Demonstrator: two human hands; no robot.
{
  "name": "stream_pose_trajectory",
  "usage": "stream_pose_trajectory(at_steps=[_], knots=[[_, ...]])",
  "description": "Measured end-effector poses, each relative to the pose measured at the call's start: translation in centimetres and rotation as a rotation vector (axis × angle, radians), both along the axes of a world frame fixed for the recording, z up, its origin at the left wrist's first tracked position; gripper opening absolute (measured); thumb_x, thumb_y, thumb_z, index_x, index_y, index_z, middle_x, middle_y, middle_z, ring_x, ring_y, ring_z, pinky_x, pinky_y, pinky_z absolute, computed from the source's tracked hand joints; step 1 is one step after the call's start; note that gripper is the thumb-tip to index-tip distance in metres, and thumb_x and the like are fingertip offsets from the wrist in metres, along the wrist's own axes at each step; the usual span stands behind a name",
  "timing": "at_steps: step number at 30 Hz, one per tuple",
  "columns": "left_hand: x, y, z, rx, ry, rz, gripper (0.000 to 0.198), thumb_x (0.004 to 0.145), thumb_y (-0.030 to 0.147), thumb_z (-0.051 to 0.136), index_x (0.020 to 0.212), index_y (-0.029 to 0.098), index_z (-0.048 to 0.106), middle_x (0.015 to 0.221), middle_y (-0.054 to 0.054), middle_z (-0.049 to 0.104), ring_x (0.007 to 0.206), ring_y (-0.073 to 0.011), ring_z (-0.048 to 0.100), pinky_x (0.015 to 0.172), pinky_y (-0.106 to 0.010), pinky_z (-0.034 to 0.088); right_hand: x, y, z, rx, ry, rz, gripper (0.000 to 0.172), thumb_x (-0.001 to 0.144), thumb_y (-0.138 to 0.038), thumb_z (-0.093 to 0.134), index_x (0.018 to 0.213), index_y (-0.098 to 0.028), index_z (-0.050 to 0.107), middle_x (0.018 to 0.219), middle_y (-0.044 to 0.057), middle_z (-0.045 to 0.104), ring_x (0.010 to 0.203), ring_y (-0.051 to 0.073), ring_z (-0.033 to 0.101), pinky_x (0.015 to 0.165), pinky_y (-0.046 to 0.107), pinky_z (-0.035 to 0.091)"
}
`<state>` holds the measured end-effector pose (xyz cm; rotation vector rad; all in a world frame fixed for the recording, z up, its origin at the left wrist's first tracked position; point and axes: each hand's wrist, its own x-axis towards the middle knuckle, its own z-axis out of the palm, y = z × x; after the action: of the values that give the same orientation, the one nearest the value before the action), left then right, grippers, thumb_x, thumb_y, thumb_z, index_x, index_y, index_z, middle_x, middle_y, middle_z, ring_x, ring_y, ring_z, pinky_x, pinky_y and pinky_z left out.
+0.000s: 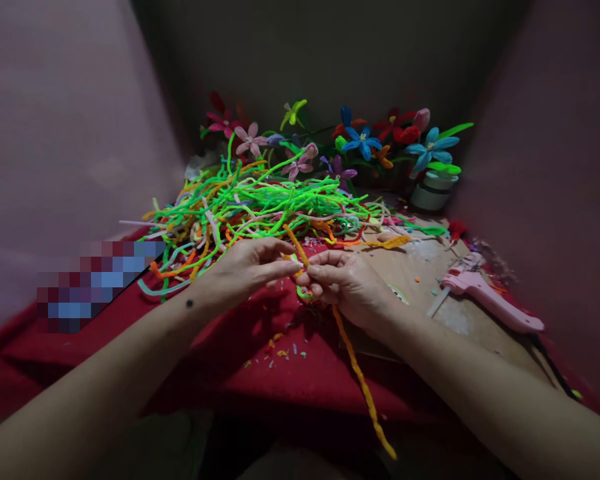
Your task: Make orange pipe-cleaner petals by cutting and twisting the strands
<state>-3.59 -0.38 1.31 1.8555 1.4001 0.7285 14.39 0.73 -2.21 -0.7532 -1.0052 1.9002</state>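
An orange pipe cleaner [361,379] runs from above my fingertips, behind my right palm, and dangles over the table's front edge. My right hand [355,283] pinches it between thumb and fingers. Close beside it, my left hand [255,263] has thumb and index finger pressed together at the same spot. A small green pipe-cleaner piece [305,292] shows between the two hands, partly hidden by the fingers; my left fingertips appear to grip it. Behind the hands lies a tangled heap of pipe cleaners [280,200], mostly bright green with orange, pink and white.
Pipe-cleaner flowers [363,141] stand along the back, near a white jar [434,192]. On the right, a pink glue gun [500,303] rests on a brown board [420,267]. A blurred-out flat object [100,287] lies left. Fuzz scraps [283,353] dot the red cloth [260,383].
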Motion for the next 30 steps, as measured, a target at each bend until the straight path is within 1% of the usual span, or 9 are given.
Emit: stream_pose_trajectory(at_steps=[2,4,7,11,16,20,24,27,30], knots=[[1.2,0.0,-0.2,-0.075,-0.263,-0.013,0.028,0.076,0.041,0.060,0.089,0.016,0.065,0.068,-0.001,0.062,0.054,-0.0099,0.052,0.050,-0.021,0.037,0.0,0.0,-0.1,-0.008,0.021,0.028,0.023,0.058,-0.014,0.073,0.074,-0.012,0.055,0.066,0.006,0.069,0.044,0.006,0.055,0.040,0.015,0.037],[2.0,0.1,-0.3,-0.080,-0.385,0.037,0.022,0.076,0.036,0.062,0.079,0.014,0.065,0.059,0.000,0.059,0.049,-0.0075,0.049,0.047,-0.018,0.035,0.0,0.0,-0.2,-0.016,0.025,0.054,0.021,0.059,-0.014,0.071,0.073,-0.012,0.056,0.067,0.006,0.070,0.045,0.007,0.055,0.040,0.015,0.037],[2.5,0.4,-0.6,-0.088,-0.466,0.095,0.018,0.075,0.029,0.064,0.070,0.012,0.064,0.052,0.001,0.058,0.046,-0.0064,0.049,0.045,-0.016,0.035,0.1,0.0,-0.1,-0.015,0.004,0.076,0.015,0.063,-0.017,0.068,0.071,-0.011,0.057,0.065,0.007,0.069,0.042,0.006,0.053,0.035,0.013,0.029],[2.7,0.5,-1.1,-0.129,-0.553,0.135,0.016,0.076,0.027,0.064,0.069,0.012,0.063,0.051,0.001,0.057,0.043,-0.0063,0.049,0.042,-0.016,0.035,0.1,0.0,-0.1,-0.037,-0.044,0.097,0.010,0.065,-0.017,0.065,0.066,-0.011,0.057,0.057,0.004,0.066,0.037,0.004,0.047,0.032,0.013,0.020],[3.2,0.6,-1.4,-0.168,-0.689,0.069,0.018,0.082,0.029,0.056,0.074,0.013,0.061,0.057,-0.001,0.060,0.039,-0.0067,0.046,0.039,-0.018,0.035,-0.2,0.0,-0.2,-0.036,-0.094,0.144,0.006,0.065,-0.016,0.060,0.066,-0.010,0.059,0.050,0.002,0.062,0.033,0.003,0.042,0.031,0.014,0.019],[3.7,0.9,-0.6,-0.189,-0.796,0.083,0.018,0.085,0.025,0.051,0.074,0.014,0.058,0.053,0.000,0.057,0.033,-0.0051,0.039,0.036,-0.018,0.032,-0.2,0.0,-0.3,-0.020,-0.068,0.167,0.010,0.067,-0.019,0.061,0.063,-0.012,0.055,0.051,0.002,0.061,0.033,0.004,0.042,0.030,0.015,0.017],[3.8,1.7,0.6,-0.072,-0.818,0.132,0.016,0.085,0.022,0.052,0.074,0.014,0.059,0.044,0.005,0.046,0.032,-0.0028,0.031,0.035,-0.015,0.027,0.0,-0.1,-0.2,-0.006,-0.050,0.227,0.012,0.073,-0.023,0.060,0.071,-0.011,0.058,0.051,0.000,0.059,0.034,0.004,0.040,0.032,0.016,0.017],[3.2,2.9,1.5,0.058,-0.893,0.196,0.018,0.087,0.018,0.049,0.074,0.013,0.060,0.045,0.004,0.044,0.035,-0.0031,0.036,0.035,-0.014,0.026,0.0,-0.2,-0.4,-0.010,-0.018,0.286,0.016,0.077,-0.024,0.056,0.082,-0.010,0.061,0.050,-0.001,0.058,0.032,0.003,0.037,0.034,0.018,0.018],[2.2,4.2,2.4,0.008,-1.032,0.287,0.024,0.090,0.015,0.044,0.070,0.012,0.058,0.044,0.004,0.044,0.040,-0.0046,0.044,0.040,-0.014,0.034,-0.1,-0.4,-0.7,-0.002,-0.005,0.307,0.018,0.081,-0.024,0.052,0.085,-0.010,0.062,0.046,-0.003,0.054,0.031,0.003,0.032,0.034,0.019,0.018]])
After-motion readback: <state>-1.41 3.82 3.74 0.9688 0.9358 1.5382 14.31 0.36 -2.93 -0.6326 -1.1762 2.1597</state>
